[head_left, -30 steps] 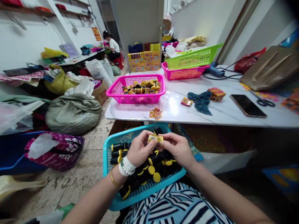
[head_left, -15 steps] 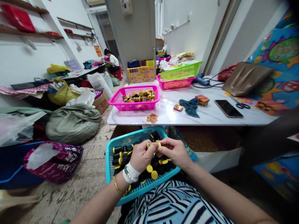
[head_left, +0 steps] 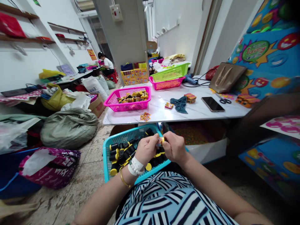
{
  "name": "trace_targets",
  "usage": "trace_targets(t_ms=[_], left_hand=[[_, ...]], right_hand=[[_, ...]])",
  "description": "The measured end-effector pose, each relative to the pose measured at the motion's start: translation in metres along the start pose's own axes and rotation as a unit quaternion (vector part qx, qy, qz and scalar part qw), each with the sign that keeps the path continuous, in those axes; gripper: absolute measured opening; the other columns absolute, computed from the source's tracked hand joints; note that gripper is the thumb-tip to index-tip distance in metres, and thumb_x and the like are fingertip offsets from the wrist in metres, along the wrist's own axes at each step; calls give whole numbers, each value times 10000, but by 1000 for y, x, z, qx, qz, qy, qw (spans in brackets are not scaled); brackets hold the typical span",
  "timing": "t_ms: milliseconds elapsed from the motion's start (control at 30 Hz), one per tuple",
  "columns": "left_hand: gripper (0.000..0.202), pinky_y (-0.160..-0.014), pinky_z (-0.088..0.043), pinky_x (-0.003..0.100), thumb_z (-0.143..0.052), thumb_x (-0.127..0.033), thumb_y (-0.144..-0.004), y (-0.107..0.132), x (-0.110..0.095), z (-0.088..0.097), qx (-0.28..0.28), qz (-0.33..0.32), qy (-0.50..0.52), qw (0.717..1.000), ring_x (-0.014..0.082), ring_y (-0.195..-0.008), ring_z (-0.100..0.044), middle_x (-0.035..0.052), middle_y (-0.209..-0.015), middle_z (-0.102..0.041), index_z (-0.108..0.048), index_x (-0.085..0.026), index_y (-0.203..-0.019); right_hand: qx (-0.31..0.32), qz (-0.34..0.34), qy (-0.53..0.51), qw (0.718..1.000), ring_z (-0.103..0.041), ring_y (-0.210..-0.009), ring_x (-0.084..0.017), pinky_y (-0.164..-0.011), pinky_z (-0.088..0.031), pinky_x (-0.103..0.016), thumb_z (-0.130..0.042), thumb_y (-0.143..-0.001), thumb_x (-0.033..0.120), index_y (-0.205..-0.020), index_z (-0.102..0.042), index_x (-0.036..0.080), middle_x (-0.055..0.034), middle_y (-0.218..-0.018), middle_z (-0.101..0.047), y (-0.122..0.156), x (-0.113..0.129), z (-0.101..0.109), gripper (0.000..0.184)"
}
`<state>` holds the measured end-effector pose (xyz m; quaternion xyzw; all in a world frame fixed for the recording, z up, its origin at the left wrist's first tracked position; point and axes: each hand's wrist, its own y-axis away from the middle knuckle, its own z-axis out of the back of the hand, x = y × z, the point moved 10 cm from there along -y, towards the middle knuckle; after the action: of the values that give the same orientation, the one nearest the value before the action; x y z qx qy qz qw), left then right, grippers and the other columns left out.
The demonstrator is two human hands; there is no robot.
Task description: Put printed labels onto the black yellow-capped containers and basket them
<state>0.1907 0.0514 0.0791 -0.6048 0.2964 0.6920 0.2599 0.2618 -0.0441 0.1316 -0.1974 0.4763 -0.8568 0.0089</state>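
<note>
Between my two hands, above the blue basket (head_left: 108, 141), is a small canister (head_left: 161, 141) with a yellow end and a coloured label round it. My left hand (head_left: 146, 149) pinches one end with thumb and fingers. At the other end, my right hand (head_left: 175, 146) has its fingers curled round the canister, hiding part of it. Black canisters (head_left: 127, 152) with yellow caps lie loose in the basket under my hands. On the table, a small pile of printed stickers (head_left: 145, 117) lies near the front edge.
A pink basket (head_left: 110, 101) of labelled canisters stands on the white table (head_left: 126, 117). Farther right are a dark cloth (head_left: 180, 103), a phone (head_left: 212, 104) and scissors (head_left: 225, 101). Sacks and bags (head_left: 70, 126) crowd the floor at left. A person (head_left: 107, 63) sits in the back.
The canister has turned in my fingers, and its labelled side now shows. My right hand has curled more tightly round it. The view has swung to the right.
</note>
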Motion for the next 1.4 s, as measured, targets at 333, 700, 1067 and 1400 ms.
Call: trace_targets(t_ms=[333,700,1067,1400], left_hand=[[401,-516,-270,258,-555,-447,-877,25,-57,-26,-68,-182,-215,957,102,-509,-326,-39,-513,-375,-469,-203,-571],[597,-384,-168,262,-416,-696,-876,6,40,25,-12,103,-69,992,90,-332,-245,-43,-352,-324,-464,-224,-514],[519,-433,-327,168,-804,-600,-665,14,76,37,-17,89,270,959,43,-437,-428,-43,-556,-523,-597,-133,-754],[488,-355,-160,147,-804,-570,-694,24,97,29,-23,107,422,900,13,-372,-279,-83,-491,-441,-576,-142,-755]], right_hand=[[36,-201,-204,957,-416,-484,-139,-508,-335,-307,-264,-1027,441,-603,-374,252,9,-533,-432,2,-28,13,477],[221,-334,-424,812,-571,-522,-103,-477,-498,-221,-565,-901,586,-994,-679,188,12,-688,-630,38,-42,-74,424],[129,-272,-431,851,-677,-814,-161,-667,-628,-307,-778,-791,302,-1012,-731,235,-56,-1058,-644,43,-27,-74,236],[159,-213,-378,887,-663,-835,-151,-622,-578,-256,-693,-858,171,-972,-741,265,-49,-1057,-619,40,-11,-95,155]])
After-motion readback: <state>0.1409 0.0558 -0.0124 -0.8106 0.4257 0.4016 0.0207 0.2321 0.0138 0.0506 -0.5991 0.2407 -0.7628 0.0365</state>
